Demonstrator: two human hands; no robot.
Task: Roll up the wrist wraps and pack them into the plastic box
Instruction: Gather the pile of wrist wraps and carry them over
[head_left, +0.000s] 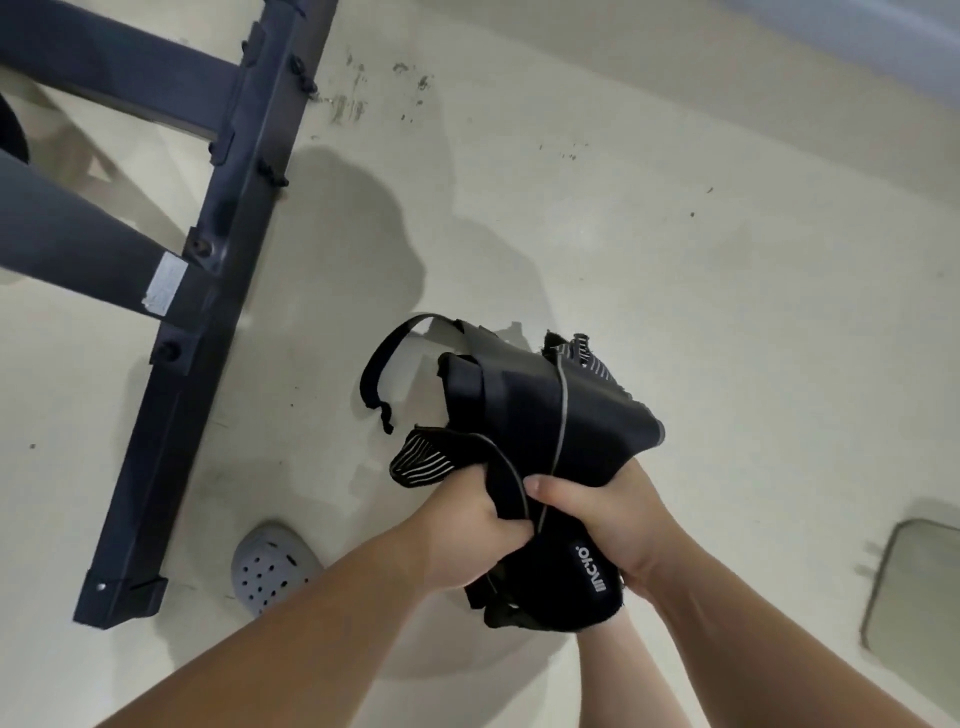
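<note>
Forearms low in frame, both hands full of black wrist wraps (540, 410).
Left hand (467, 530) curls tight round the loose bunch, right hand (613, 519) grips it from the other side, thumb across the fabric; the wraps are bunched and unrolled, held in the air above the pale floor (675, 260), a striped end and a thin loop sticking out left. Grey clog (272, 566) sits under the left wrist, dark metal frame (202, 322) off to the left.

"MCYO" logo (approx.), blk wrist wrap (571, 592)
</note>
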